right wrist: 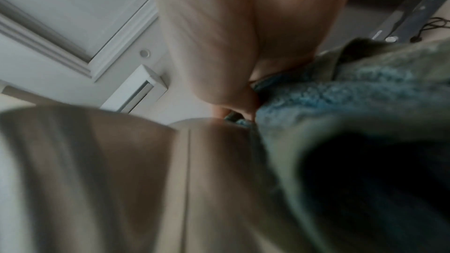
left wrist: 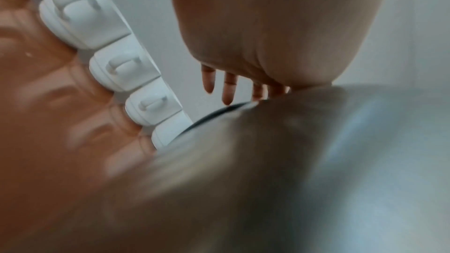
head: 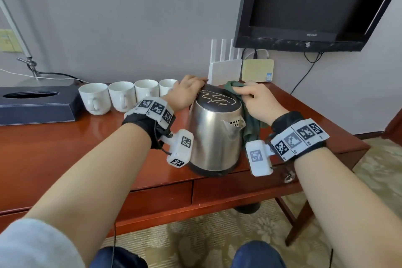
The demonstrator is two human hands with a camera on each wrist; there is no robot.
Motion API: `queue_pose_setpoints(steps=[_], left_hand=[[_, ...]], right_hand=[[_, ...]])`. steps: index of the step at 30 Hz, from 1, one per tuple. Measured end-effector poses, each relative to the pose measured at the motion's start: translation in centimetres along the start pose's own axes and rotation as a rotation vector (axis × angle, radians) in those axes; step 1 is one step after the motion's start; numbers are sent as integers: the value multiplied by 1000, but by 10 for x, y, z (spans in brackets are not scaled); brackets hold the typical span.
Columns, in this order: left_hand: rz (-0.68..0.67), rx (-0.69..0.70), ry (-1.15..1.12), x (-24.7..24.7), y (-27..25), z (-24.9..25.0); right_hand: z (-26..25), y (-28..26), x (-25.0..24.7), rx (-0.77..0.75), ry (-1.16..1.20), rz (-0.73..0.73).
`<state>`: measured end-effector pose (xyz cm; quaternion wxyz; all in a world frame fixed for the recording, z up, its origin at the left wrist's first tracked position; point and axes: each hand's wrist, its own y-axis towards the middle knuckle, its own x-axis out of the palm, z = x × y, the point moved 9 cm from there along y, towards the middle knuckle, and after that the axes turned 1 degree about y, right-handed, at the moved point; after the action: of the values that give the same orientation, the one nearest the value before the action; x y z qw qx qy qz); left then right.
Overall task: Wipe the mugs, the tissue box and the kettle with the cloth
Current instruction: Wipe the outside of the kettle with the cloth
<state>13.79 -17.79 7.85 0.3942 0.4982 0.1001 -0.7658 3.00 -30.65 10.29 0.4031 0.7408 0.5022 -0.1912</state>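
1. We take the steel kettle [head: 214,137] as landmark: it stands upright near the front edge of the red-brown desk [head: 65,148], spout toward us, black lid with a squiggly logo on top.
2. Left of the kettle, four white mugs [head: 120,97] in a row along the wall side; the one nearest the kettle is partly hidden behind the left wrist.
3. Further left of the kettle, beyond the mugs, a dark tissue box [head: 37,105], with a lamp base [head: 46,81] behind it.
4. Behind the kettle, a white router [head: 225,70] and a beige box [head: 257,69] against the wall; a black TV [head: 313,4] hangs above them.
5. Left hand [head: 187,91] rests on the kettle's far-left top rim, fingers bent over the lid edge; left wrist view shows fingers fairly straight, grip unclear.
6. Right hand [head: 256,100] grips the green cloth [head: 250,124], fingers curled round it, pressing it against the kettle's right side; the rest of the cloth hangs down there.
7. Right wrist view is blurred: cloth against steel only.
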Motion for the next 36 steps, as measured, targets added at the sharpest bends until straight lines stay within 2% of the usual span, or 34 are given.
queue_pose_setpoints(steps=[2, 3, 4, 5, 8, 9, 14, 18, 21, 25, 28, 32, 36], left_hand=[[67, 31, 203, -8, -12, -3], [115, 25, 238, -11, -17, -3], [166, 8, 178, -12, -18, -5], [192, 4, 91, -11, -19, -5], [252, -40, -491, -8, -18, -8], [263, -55, -551, -9, -19, -8], [264, -43, -508, -10, -20, -2], [286, -42, -505, -12, -21, -2], [297, -40, -485, -11, -22, -2], [321, -47, -488, -9, -23, -3], [322, -60, -480, -10, -26, 0], [330, -85, -456, -14, -32, 0], [326, -124, -454, -13, -37, 0]], right_hand=[[-5, -4, -1, -20, 56, -12], [-7, -9, -4, -35, 86, 4], [-8, -14, -8, -55, 113, 34], [-8, -21, -12, -71, 137, 69], [-6, -40, -23, -94, 202, 154], [-7, -45, -24, -110, 213, 169], [-29, -43, -18, -193, 162, 131], [-19, -28, -15, -106, 93, 96], [-10, -40, -24, -83, 63, 117], [-26, -57, -28, -148, -21, 56], [-47, -48, -18, -215, -182, 15], [-49, -27, -13, -107, -344, -11], [-48, -35, -20, -57, -476, -8]])
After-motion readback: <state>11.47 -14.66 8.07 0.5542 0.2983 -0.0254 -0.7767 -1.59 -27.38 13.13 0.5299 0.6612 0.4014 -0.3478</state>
